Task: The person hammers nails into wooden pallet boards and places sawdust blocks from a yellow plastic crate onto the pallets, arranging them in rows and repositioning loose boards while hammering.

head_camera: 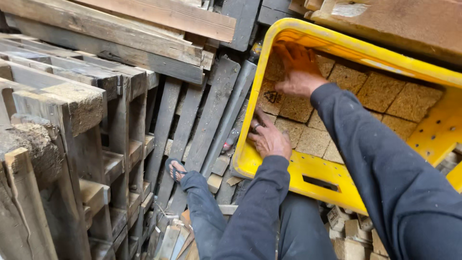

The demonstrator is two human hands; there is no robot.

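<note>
A yellow plastic crate [308, 175] sits in front of me, filled with a layer of brown pressed-wood blocks [375, 89]. My left hand [268, 137] rests inside the crate at its left wall, fingers bent against a block; a ring is on one finger. Further in, my right hand [298, 70] lies flat with fingers spread on the blocks in the crate's far left corner. Both arms wear dark long sleeves.
Stacked weathered wooden pallets [72, 106] fill the left side, with loose grey planks [192, 125] leaning on the ground. My foot in a sandal [175, 169] rests on the planks. More loose blocks [353, 236] lie under the crate's near edge. A brown board [409, 24] sits beyond the crate.
</note>
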